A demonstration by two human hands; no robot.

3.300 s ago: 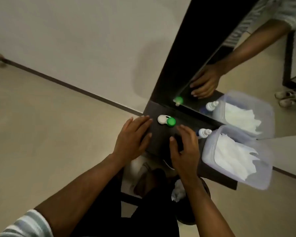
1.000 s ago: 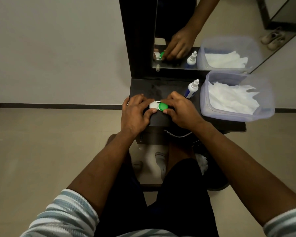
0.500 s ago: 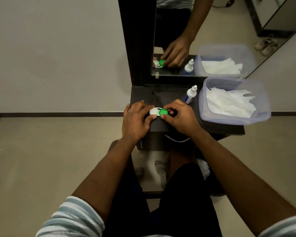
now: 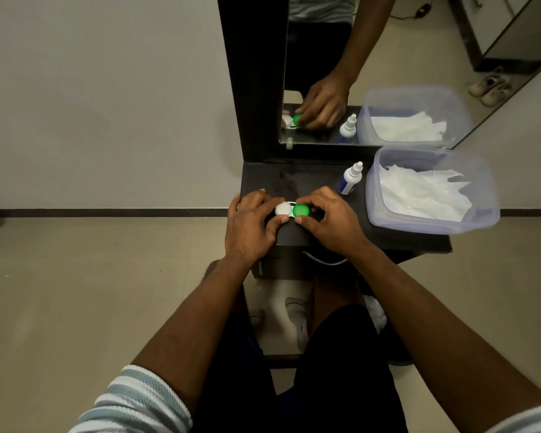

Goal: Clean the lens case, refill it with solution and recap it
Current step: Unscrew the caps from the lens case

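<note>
The lens case [image 4: 291, 209] lies on the dark shelf [image 4: 297, 179], with a white cap on its left well and a green cap [image 4: 301, 210] on its right well. My left hand [image 4: 250, 223] pinches the white-capped side between thumb and fingers. My right hand [image 4: 328, 218] curls its thumb and fingers round the green cap. A small white and blue solution bottle [image 4: 349, 179] stands upright, capped, just right of my right hand.
A clear plastic tub [image 4: 431, 189] holding white tissues sits at the shelf's right end, partly over the edge. A mirror [image 4: 341, 73] rises behind the shelf and reflects the hands, bottle and tub. Floor and a pale wall lie to the left.
Both hands came from resting near the case to gripping it, one on each cap. Over the last second the grip holds nearly still; the view has shifted slightly.
</note>
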